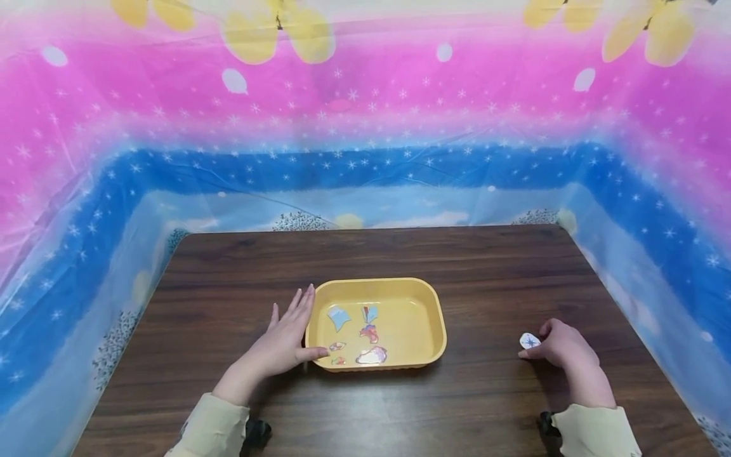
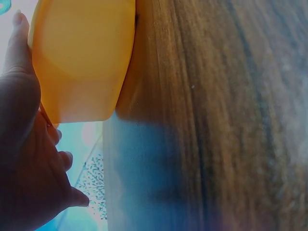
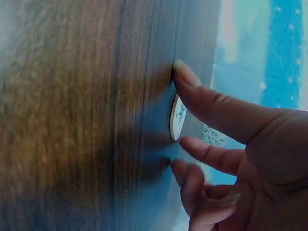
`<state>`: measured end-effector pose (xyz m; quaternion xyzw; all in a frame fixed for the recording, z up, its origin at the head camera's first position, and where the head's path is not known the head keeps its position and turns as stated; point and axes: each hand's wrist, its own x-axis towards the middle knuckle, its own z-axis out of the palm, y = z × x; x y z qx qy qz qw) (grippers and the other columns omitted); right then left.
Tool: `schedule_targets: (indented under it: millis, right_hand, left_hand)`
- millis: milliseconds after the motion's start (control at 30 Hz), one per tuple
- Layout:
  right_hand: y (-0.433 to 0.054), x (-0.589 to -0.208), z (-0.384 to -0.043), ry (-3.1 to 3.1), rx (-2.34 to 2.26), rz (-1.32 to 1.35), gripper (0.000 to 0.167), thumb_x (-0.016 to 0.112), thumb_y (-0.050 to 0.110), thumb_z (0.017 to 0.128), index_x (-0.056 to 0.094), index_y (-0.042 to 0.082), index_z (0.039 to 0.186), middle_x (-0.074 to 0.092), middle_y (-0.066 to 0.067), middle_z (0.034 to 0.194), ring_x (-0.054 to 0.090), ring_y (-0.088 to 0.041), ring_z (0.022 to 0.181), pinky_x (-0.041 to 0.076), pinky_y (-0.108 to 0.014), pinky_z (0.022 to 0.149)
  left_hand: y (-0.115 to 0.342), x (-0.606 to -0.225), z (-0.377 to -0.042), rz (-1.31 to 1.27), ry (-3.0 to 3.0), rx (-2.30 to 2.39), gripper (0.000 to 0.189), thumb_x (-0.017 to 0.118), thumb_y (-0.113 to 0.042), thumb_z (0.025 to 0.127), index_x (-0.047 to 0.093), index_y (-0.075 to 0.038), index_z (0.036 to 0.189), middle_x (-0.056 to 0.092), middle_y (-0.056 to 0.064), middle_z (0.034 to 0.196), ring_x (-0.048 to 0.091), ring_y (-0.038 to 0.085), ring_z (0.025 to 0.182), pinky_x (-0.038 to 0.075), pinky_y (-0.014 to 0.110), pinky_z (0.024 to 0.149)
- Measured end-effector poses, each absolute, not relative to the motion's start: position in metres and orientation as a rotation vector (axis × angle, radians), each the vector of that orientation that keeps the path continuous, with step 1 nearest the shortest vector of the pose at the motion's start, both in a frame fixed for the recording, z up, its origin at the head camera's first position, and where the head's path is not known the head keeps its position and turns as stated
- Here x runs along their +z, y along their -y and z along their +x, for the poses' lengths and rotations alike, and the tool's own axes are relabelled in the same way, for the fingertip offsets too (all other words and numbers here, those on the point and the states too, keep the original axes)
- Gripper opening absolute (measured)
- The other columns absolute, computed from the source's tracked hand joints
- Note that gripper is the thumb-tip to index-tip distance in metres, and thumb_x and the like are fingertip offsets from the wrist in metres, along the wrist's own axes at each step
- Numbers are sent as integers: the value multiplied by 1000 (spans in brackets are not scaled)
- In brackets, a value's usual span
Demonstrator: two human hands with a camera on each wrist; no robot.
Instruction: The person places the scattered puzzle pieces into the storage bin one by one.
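Note:
A shallow yellow tray (image 1: 400, 289) stands on the table, with several flat colourful cutout pieces lying in it. My left hand (image 1: 288, 336) rests against the tray's left side, fingers straight along the wall and thumb over the near left rim. The left wrist view shows the tray (image 2: 84, 62) from its end, beside the left hand (image 2: 29, 139). Well to the right of the tray, my right hand (image 1: 565, 349) holds a small white cutout (image 1: 529, 341) with a blue star by its edges. Thumb and index finger stand on either side of that cutout (image 3: 178, 118), low at the tabletop.
The dark wood-grain table (image 1: 257, 260) reaches back to a pink and blue patterned cloth (image 1: 365, 171) that hangs behind it and along both sides. Dark straps (image 1: 258, 434) show at the wrists below the beige sleeves (image 1: 214, 425).

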<state>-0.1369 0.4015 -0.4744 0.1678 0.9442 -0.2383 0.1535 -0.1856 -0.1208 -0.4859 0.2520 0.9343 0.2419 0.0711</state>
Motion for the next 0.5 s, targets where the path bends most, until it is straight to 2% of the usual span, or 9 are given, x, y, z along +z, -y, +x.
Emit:
schedule_targets:
  millis: [67,133,500]
  right_hand:
    - [-402,-476,-137,-2719,-713,466,57,90,34,75,52,-3,98,55,-17,88,52,-30,79,44,-40,67]
    - [-403,-478,-138,-2720,-744,460,50,89,29,77,53,-1,93,54,-15,86,52,-28,79,42,-37,66]
    - [-396,-487,-142,-2710,-795,508,44,86,28,80,55,-2,87,56,-17,86,53,-29,80,44,-37,67]
  left_hand:
    - [121,-486,-186,762,-2814,726,113,75,-52,88,11,5,161,8,18,169,6,41,155,3,76,113]
    - [120,-487,-186,757,-2812,722,113,75,-53,88,10,4,161,8,18,169,5,40,155,3,76,113]
    - [120,-487,-187,730,-2796,720,115,74,-57,87,8,3,162,5,15,170,4,38,155,1,74,114]
